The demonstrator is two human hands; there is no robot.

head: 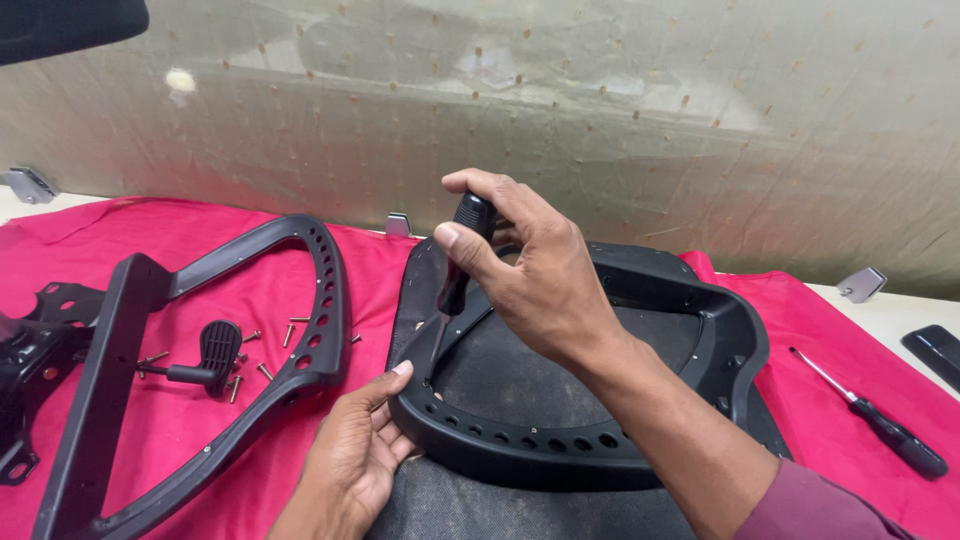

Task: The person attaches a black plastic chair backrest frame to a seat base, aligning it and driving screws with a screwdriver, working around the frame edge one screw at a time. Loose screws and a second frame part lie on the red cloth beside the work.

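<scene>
Red cloth [240, 300] covers the surface, with a pale dotted sheet [600, 120] hanging as backdrop behind it.

Right hand [530, 275]: fingers clamped on the black handle of a screwdriver [455, 280], held nearly upright, its tip down at the inner left edge of a black plastic frame.

Black plastic frame [560, 440]: curved, with a row of holes along its near rim, lying on a dark fabric pad [520, 375] at centre of the surface.

Left hand [350, 460]: fingers curled against the frame's near-left corner, thumb tip on its rim, just beside the screwdriver tip.

Second frame [300, 350]: similar black perforated piece joined to a flat black bar [100, 380], lying to the left, apart from the first.

Loose screws [262, 370]: several, scattered on the cloth inside the second frame.

Black knob with stem [215, 355]: lying among the screws.

Black metal bracket [30, 360]: at the far left edge.

Spare screwdriver [880, 420]: black handle, lying on the cloth to the right, well apart from both hands.

Small grey metal clips [862, 284]: along the back edge of the surface.
</scene>
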